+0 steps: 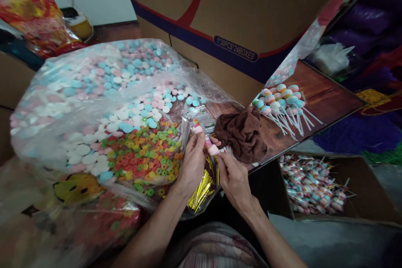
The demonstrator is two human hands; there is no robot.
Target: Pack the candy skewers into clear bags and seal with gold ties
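Note:
A candy skewer (207, 139) of stacked pink, white and yellow sweets is held slantwise between my hands. Around its upper part, the fingers of my left hand (194, 161) are closed. My right hand (234, 176) pinches at its lower end, by the bottom pink sweet; whether it grips the stick or a tie there is hidden. Just beneath the hands lies a bundle of gold twist ties (201, 190). Clear printed wrappers (201, 117) lie behind the skewer. To the right of them is a crumpled brown cloth (241, 134).
On the left a big clear bag (78, 88) spills pastel candies (147, 109) and ring gummies (147, 155). Finished-looking candy skewers (279, 100) lie on the table's right (326, 88). Below it, an open carton (364, 188) holds many wrapped skewers. A large cardboard box (194, 12) stands behind.

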